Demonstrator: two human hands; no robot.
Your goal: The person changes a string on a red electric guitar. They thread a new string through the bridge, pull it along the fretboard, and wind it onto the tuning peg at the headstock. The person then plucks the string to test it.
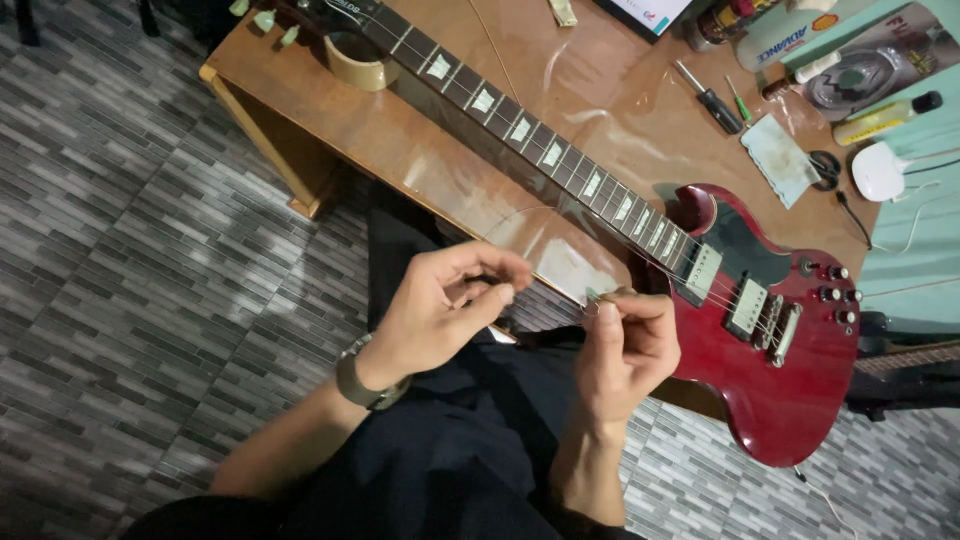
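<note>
Fingers pinched on both: left hand (440,305) and right hand (625,345) grip a thin wire (548,300) stretched between them, just off the table (440,160) edge. Red guitar (780,340) overhangs that edge beside the right hand. Open floor (150,250) left.

left hand (440,305): fingers bent, thumb and finger tips pinched close, watch on wrist | right hand (625,345): raised, tips pinched tight | both forearms bare, close together
</note>
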